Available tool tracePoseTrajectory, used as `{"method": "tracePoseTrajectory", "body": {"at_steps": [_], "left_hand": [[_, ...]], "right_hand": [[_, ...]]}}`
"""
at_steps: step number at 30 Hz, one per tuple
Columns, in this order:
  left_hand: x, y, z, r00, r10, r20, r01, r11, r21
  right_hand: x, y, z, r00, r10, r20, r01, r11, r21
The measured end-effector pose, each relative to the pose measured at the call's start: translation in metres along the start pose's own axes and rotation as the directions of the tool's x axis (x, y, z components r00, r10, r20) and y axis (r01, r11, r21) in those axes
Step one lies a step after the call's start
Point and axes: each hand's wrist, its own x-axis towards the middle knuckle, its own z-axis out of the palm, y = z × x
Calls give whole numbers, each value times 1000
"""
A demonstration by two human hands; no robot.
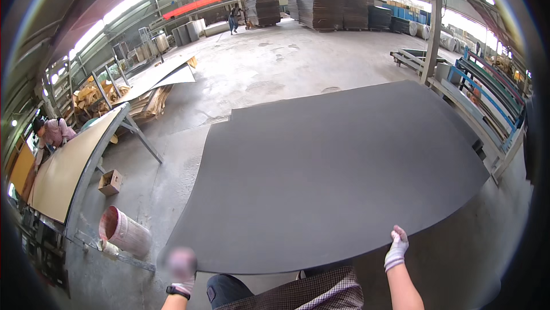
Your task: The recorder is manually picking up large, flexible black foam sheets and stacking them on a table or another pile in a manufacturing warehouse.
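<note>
Large dark grey sheet point(338, 178): held flat and nearly level above the concrete floor point(258, 69), filling the centre of the view. Near edge curved across the lower frame, far edge toward the open hall. A second dark sheet edge point(240, 114) visible just beyond the far left corner, apparently lying underneath.

Left hand point(182, 267): gloved, blurred, at the near left corner of the sheet. Grip closed on the sheet edge as far as visible; finger detail not discernible. Dark watch point(178, 291) on the wrist.

Right hand point(396, 248): in a white glove, at the near edge toward the right. Grip pressed against the sheet edge, fingers pointing up over it; underside of the grip hidden.

Below the sheet edge: dark trouser knee point(226, 290) and checked garment point(321, 293).

Left of the sheet: pink-and-white bucket point(123, 233) lying tilted on the floor; small cardboard box point(110, 182) near it. Further left, a tilted metal-framed surface point(71, 167) carrying a pale tan board, with a person in a pink top point(52, 132) bent over its far end. Pile of wood scraps point(94, 95) behind.

Right of the sheet: metal rack with blue rails point(487, 89).

Far end of the hall: tall stacks of dark sheets point(332, 4), a person standing point(234, 18) near them.
</note>
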Motion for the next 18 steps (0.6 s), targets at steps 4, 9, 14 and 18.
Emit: {"method": "tracePoseTrajectory", "body": {"at_steps": [4,9,14,18], "left_hand": [[52,43,36,999,46,1,-46,997,-61],[81,104,79,996,26,85,-24,999,-31],[72,155,156,932,92,350,-40,987,-153],[24,145,151,705,152,693,483,612,-626]], "right_hand": [[107,34,6,997,-79,-25,81,993,85],[147,26,43,970,38,-239,-36,999,14],[154,108,2,835,547,63,-539,835,-110],[40,62,34,939,322,122,-253,885,-390]]}}
